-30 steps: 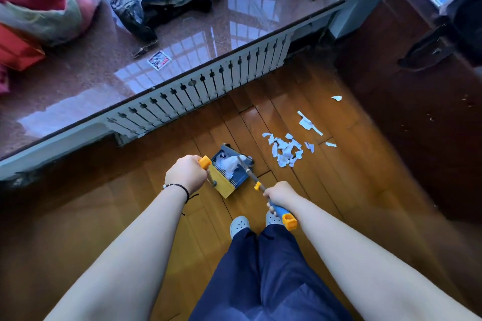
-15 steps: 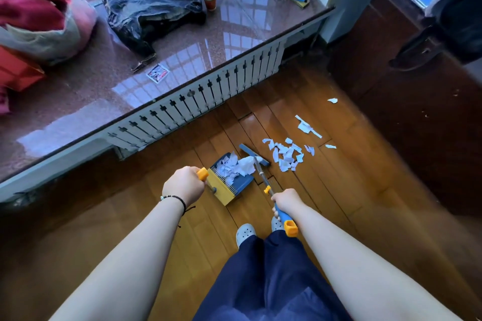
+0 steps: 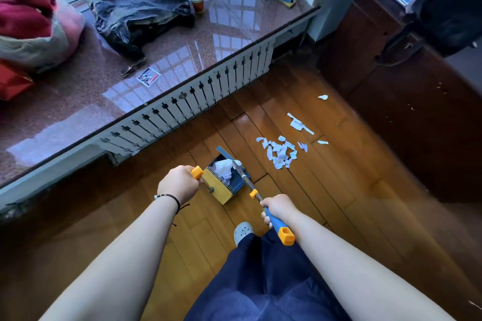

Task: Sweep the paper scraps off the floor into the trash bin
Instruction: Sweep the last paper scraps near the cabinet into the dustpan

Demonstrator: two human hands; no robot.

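Paper scraps (image 3: 280,151) lie featherlight on the floor (image 3: 352,190) at two o'clock of the dustpan (image 3: 224,182). Left hand (image 3: 178,185) clamps its handle; right hand (image 3: 277,207) clamps the broom (image 3: 271,219) shaft, so sweep gently.

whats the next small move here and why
Probably reach the broom out past the scrap pile and pull it toward the dustpan. The right hand holds the broom, the left hand the dustpan handle; some paper is in the pan, most lies on the floor.
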